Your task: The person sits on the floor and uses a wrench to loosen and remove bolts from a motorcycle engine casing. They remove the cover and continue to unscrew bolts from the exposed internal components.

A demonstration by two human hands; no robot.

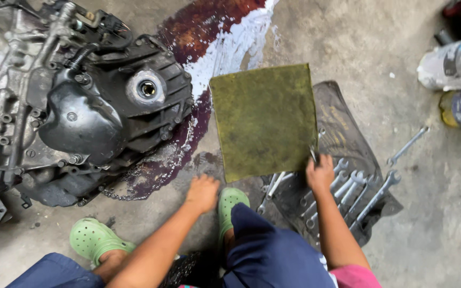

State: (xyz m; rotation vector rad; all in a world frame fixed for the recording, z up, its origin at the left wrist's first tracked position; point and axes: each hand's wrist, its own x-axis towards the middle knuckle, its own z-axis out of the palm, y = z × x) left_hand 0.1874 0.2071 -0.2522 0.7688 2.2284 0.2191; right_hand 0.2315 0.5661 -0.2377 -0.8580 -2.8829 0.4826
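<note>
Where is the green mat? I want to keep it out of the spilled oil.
In the head view the green mat lies centre, between the oil puddle and the wrenches, just beyond the right hand.

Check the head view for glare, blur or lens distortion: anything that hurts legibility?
Head view: bright glare on the wet spill whites it out; slight wide-angle bending at edges; right hand and wrenches stay sharp; left hand clear; soft, even daylight.
</note>
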